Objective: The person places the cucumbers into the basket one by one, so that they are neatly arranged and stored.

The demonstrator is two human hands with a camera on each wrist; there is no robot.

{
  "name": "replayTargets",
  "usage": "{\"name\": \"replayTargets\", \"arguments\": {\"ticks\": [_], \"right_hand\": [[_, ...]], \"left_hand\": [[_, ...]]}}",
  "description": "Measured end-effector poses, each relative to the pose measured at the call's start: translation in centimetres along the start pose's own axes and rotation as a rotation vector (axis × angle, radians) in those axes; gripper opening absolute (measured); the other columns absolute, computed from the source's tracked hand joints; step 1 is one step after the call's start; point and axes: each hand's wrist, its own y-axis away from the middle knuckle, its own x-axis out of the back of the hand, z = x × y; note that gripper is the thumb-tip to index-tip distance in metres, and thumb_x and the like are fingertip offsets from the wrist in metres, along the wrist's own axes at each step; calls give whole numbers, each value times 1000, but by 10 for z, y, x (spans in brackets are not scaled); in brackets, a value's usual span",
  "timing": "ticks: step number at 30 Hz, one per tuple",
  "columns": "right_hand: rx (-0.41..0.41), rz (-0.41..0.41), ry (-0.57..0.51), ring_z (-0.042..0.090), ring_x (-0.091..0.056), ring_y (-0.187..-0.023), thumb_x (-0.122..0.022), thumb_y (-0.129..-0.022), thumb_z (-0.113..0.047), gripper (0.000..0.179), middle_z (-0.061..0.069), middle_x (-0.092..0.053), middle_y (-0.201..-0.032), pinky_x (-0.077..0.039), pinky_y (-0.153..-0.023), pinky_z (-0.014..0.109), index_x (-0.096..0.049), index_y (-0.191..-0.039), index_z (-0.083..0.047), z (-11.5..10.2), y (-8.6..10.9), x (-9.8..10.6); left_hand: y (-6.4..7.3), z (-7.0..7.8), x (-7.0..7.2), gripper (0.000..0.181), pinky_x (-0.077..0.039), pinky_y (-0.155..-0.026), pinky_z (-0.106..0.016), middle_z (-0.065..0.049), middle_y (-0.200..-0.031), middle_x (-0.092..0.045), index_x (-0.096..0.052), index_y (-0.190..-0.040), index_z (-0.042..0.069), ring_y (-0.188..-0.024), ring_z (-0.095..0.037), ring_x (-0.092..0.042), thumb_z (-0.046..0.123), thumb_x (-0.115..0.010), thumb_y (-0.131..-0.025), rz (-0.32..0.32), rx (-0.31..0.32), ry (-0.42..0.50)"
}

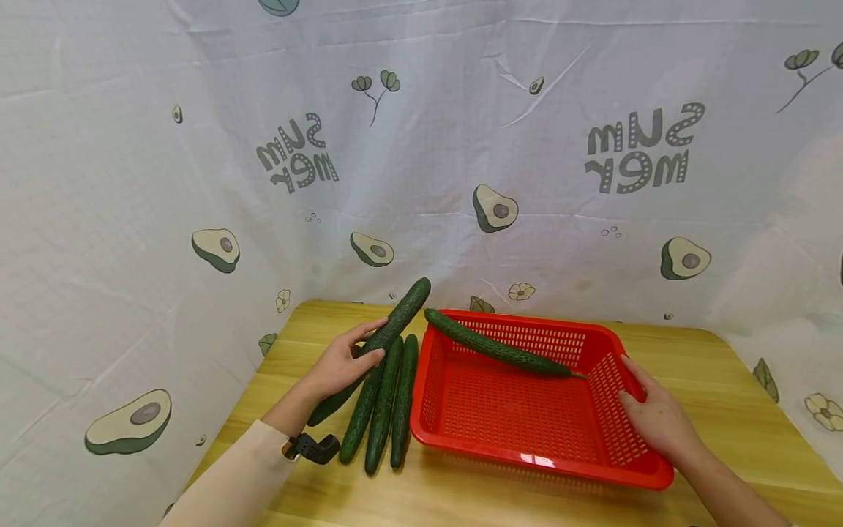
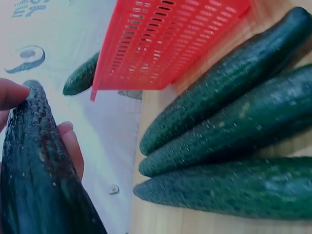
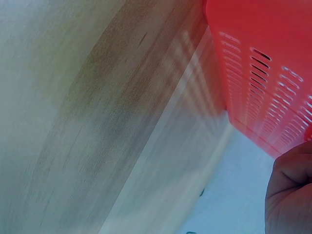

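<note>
The left hand [image 1: 344, 364] has its fingers wrapped about a cucumber [image 1: 407, 310], thumb on one side and the other fingers on the opposite side; the cucumber slants from the near left up to the far right, its far end showing against the printed curtain [image 1: 421, 161]. Whether its near end touches anything below cannot be told. Just to its right, three more cucumbers lie side by side on the wooden worktop [image 1: 731, 399]: a left one [image 1: 358, 417], a middle one [image 1: 383, 410] and a right one [image 1: 405, 399], all pointing roughly away from the person, the right one beside the red basket [image 1: 487, 451]. The right hand [image 1: 658, 419] grips the basket by its right rim, thumb and fingers closed on the edge; the right wrist view shows only part of that hand, near the slotted red wall. Inside the basket, toward the back, lies one long cucumber [image 1: 497, 349], set aslant, with its left end up on the far left corner and poking out past the rim, and its thin stem end pointing at the right wall. A black band [image 1: 316, 448] circles the left wrist, beside a pale sleeve [image 1: 230, 476]; the curtain bears avocados, flowers and reversed lettering
</note>
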Motion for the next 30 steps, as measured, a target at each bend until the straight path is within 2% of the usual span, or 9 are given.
{"name": "replayTargets", "arguments": {"ticks": [3,8,10,15,18,20,26,28,30], "right_hand": [[6,3,8,19,-64,-70,-35,-109,-24,69,44,-30,-145,-59,-61,38,3,-165,-14,0,0,0],[13,7,12,19,-64,-71,-36,-109,-24,69,44,-30,-146,-58,-61,37,2,-165,-13,1,0,0],[18,11,16,20,-64,-71,-36,-109,-24,69,44,-30,-146,-58,-60,37,2,-165,-13,1,0,0],[34,18,19,20,-64,-71,-36,-109,-23,68,44,-31,-145,-57,-60,36,1,-165,-13,1,1,-1],[41,23,24,20,-64,-71,-35,-109,-23,68,44,-32,-145,-56,-60,37,0,-165,-13,1,2,-2],[43,27,26,20,-63,-70,-35,-109,-23,68,44,-33,-144,-56,-59,36,0,-165,-13,1,2,-2],[42,25,8,20,-64,-69,-35,-109,-23,67,43,-37,-140,-58,-58,37,0,-165,-14,2,3,-3],[41,24,1,20,-64,-69,-35,-109,-23,67,43,-38,-140,-58,-58,37,0,-165,-14,2,3,-3],[41,22,-5,21,-65,-69,-35,-109,-23,67,43,-38,-139,-58,-58,38,1,-165,-14,2,4,-3]], "left_hand": [[-5,3,-3,55,-56,-66,-31,-25,-140,-57,-48,-154,19,-75,-29,-64,16,-64,-101,-32,-20,1],[-10,13,-8,54,-57,-72,-31,-16,-142,-59,-51,-152,22,-88,-27,-66,21,-65,-101,-64,-57,-77],[-13,18,-11,54,-56,-72,-31,-13,-142,-60,-51,-152,24,-86,-24,-65,22,-65,-100,-77,-63,-99],[-21,30,-17,54,-52,-76,-32,-8,-144,-60,-52,-151,27,-102,-26,-64,23,-66,-100,-115,-90,-128],[-26,35,-21,53,-46,-77,-32,-5,-149,-56,-53,-151,28,-120,-26,-59,24,-66,-99,-135,-113,-160],[-29,38,-24,53,-43,-73,-32,-5,-150,-56,-53,-150,29,-119,-26,-59,25,-66,-99,-146,-117,-176],[-39,46,-32,53,-46,-64,-28,-9,-139,-61,-54,-149,31,-80,-18,-60,26,-68,-98,-198,-120,-182],[-42,50,-35,54,-50,-67,-29,-9,-137,-62,-54,-149,31,-79,-17,-62,26,-69,-98,-215,-125,-188],[-45,53,-37,54,-52,-74,-30,-7,-139,-62,-55,-148,32,-88,-15,-64,28,-71,-97,-221,-133,-213]]}}
